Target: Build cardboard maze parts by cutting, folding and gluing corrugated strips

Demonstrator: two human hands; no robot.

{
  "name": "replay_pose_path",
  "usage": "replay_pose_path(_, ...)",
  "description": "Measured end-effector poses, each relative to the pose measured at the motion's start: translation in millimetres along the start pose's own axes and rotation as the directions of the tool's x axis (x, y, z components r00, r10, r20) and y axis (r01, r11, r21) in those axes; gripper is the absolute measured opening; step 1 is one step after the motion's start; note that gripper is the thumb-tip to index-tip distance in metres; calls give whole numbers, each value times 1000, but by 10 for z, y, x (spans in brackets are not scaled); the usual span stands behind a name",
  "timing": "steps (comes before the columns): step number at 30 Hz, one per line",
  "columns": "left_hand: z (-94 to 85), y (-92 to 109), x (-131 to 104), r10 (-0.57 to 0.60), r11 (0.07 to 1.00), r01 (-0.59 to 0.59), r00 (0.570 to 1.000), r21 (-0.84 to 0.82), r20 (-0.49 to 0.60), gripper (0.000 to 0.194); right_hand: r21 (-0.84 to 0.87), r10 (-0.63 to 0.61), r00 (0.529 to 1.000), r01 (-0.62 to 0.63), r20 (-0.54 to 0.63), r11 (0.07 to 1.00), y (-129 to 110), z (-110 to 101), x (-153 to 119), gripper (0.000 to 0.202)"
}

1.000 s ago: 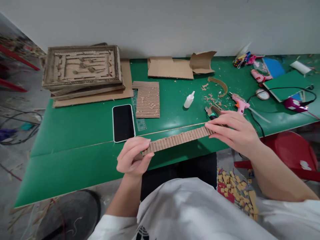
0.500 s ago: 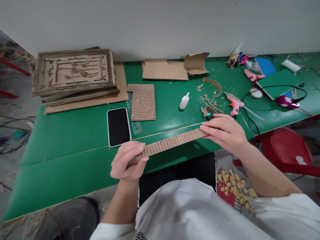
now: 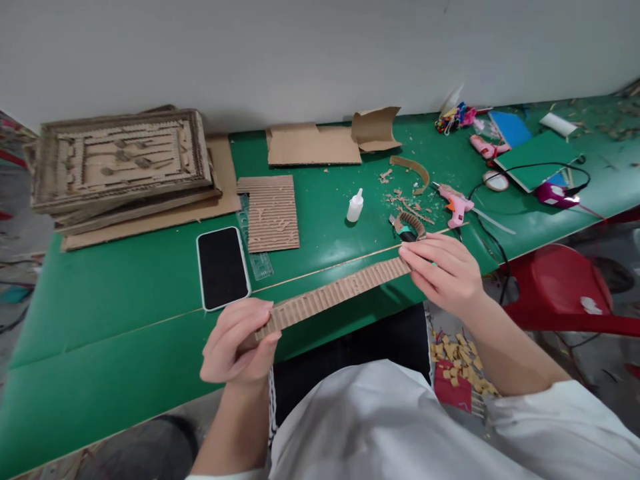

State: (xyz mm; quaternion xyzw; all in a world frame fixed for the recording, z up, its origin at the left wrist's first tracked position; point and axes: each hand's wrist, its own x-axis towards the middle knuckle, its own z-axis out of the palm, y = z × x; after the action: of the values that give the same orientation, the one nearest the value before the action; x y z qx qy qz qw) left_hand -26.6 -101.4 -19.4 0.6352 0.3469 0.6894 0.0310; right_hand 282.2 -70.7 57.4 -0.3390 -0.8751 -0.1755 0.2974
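A long strip of corrugated cardboard [image 3: 340,291] is stretched between both hands above the table's front edge, ridges facing up. My left hand [image 3: 240,340] pinches its left end between thumb and fingers. The right end, which sits higher in the view, is gripped by my right hand [image 3: 443,270]. Just beyond my right hand lie a black-and-green tool [image 3: 406,233] and a curled ridged strip [image 3: 413,223]. A phone [image 3: 223,268] rests on the table behind my left hand. Beside it, a ridged cardboard piece [image 3: 273,213] partly covers a clear ruler [image 3: 261,265].
The green table [image 3: 125,360] also bears stacked cardboard frames [image 3: 125,160], a flat cardboard piece [image 3: 313,147], a small white bottle [image 3: 355,206], a pink glue gun [image 3: 456,205] with a cable, and scraps. A red chair [image 3: 565,287] stands at the right.
The table and its objects have shifted left in the view. My left hand appears lower and further left, with the strip still held between both hands.
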Motion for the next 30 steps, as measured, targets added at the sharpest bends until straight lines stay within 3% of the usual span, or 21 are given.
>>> replay_pose_path(15, -22, -18, 23, 23, 1000, -23, 999, 11, 31, 19, -4, 30, 998, -31, -64, 1000, -65, 43, -32, 32)
replay_pose_path(25, -33, -9, 31, 6, 1000, -7, 999, 27, 47, 18, -11, 13, 1000, -13, -13, 1000, -16, 59, -106, 44)
replay_pose_path(30, -23, -7, 31, 7, 1000, -7, 999, 15, 35, 19, -46, 29, 998, -31, -48, 998, -126, 23, -28, 58)
